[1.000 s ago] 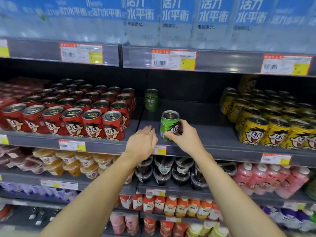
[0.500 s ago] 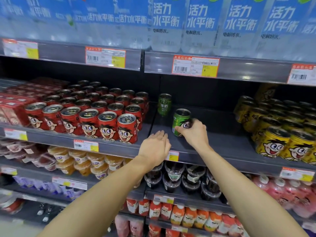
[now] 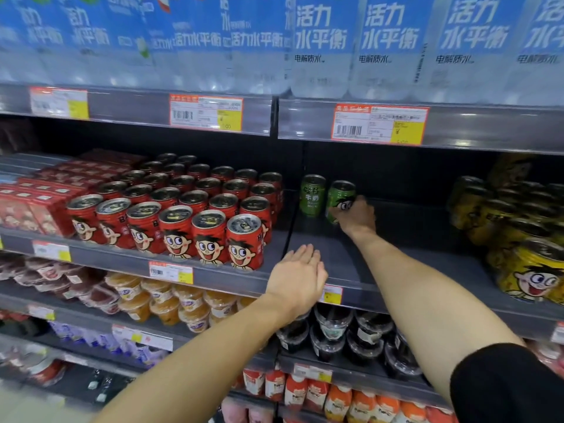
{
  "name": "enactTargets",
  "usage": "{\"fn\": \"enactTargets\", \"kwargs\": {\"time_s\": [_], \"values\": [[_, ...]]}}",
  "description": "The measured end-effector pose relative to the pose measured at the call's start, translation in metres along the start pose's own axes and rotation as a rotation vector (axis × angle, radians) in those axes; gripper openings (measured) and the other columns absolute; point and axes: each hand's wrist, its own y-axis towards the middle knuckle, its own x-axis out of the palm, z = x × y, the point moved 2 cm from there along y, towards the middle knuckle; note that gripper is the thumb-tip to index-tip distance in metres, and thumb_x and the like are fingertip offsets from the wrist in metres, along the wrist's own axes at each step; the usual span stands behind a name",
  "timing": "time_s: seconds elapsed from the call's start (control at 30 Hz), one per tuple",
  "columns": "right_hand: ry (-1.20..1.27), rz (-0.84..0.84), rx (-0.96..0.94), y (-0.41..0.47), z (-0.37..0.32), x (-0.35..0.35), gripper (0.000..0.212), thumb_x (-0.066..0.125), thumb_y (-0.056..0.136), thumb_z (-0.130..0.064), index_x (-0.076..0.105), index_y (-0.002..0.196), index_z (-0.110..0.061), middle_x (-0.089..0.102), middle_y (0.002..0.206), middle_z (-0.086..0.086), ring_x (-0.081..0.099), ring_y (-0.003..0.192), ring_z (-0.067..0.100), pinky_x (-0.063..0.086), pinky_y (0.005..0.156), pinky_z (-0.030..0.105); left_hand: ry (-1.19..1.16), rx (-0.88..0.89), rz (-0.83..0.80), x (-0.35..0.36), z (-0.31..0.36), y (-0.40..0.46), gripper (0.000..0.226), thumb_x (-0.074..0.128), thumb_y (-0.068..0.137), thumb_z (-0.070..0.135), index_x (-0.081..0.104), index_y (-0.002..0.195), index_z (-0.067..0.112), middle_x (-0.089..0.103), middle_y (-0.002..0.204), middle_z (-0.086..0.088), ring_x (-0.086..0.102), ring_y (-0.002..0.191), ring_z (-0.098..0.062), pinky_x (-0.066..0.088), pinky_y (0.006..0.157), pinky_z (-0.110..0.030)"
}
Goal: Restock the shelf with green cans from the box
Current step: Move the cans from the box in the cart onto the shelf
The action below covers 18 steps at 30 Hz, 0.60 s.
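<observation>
Closest in, the person's left hand (image 3: 297,277) is flat and open on the front lip of the shelf (image 3: 412,257), fingers loosely together, holding nothing. It was parked on that same edge a second ago, so it looks like it's just there for balance.

Further in is where the change is. The right hand (image 3: 355,216) is wrapped around a green can (image 3: 338,199), and that can has travelled: a second ago it sat near the front of the shelf, half a second ago it was partway back, and now it's all the way at the rear, just beside the other green can (image 3: 312,195) that was already standing there. Can't quite tell if the two are touching. The held can looks upright, base hidden behind the fingers.

Either side, the red cans (image 3: 210,236) and yellow cans (image 3: 531,270) fill their sections, while the green section has only these two.

So basically the back row is getting started. Probably the next thing is letting go and grabbing another one. The box isn't in view, and plenty of bare shelf is left to fill.
</observation>
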Motion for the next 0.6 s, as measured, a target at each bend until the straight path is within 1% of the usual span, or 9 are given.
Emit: {"fn": "enactTargets", "kwargs": {"time_s": [0.13, 0.33, 0.47, 0.6], "values": [[-0.03, 0.003, -0.021, 0.005, 0.0, 0.003, 0.064, 0.082, 0.074, -0.038, 0.053, 0.12, -0.004, 0.061, 0.123, 0.02, 0.059, 0.113, 0.038, 0.046, 0.084, 0.034, 0.009, -0.004, -0.002, 0.003, 0.0, 0.002, 0.052, 0.023, 0.104, 0.028, 0.027, 0.151, 0.007, 0.025, 0.158, -0.012, 0.018, 0.147, -0.019, 0.009, 0.119, -0.029], [-0.059, 0.004, -0.027, 0.006, -0.004, 0.006, 0.062, 0.08, 0.077, -0.036, 0.053, 0.122, -0.003, 0.06, 0.125, 0.022, 0.057, 0.116, 0.038, 0.047, 0.09, 0.037, 0.002, -0.019, -0.012, 0.003, 0.001, 0.003, 0.052, 0.024, 0.104, 0.029, 0.029, 0.15, 0.007, 0.027, 0.157, -0.011, 0.02, 0.147, -0.019, 0.01, 0.119, -0.029], [-0.074, -0.014, -0.033, 0.004, -0.003, 0.006, 0.061, 0.078, 0.079, -0.036, 0.052, 0.125, -0.003, 0.06, 0.126, 0.02, 0.056, 0.117, 0.037, 0.047, 0.089, 0.037, 0.011, -0.016, -0.034, -0.003, 0.001, 0.003, 0.051, 0.026, 0.104, 0.029, 0.031, 0.15, 0.008, 0.028, 0.157, -0.01, 0.021, 0.146, -0.018, 0.011, 0.119, -0.029], [-0.161, -0.092, -0.005, 0.001, -0.005, -0.003, 0.063, 0.078, 0.079, -0.038, 0.056, 0.128, -0.004, 0.059, 0.13, 0.019, 0.055, 0.12, 0.036, 0.047, 0.091, 0.035, -0.006, -0.03, -0.072, -0.009, 0.001, 0.007, 0.049, 0.028, 0.103, 0.028, 0.035, 0.148, 0.008, 0.031, 0.156, -0.011, 0.024, 0.145, -0.019, 0.014, 0.118, -0.029]]}}
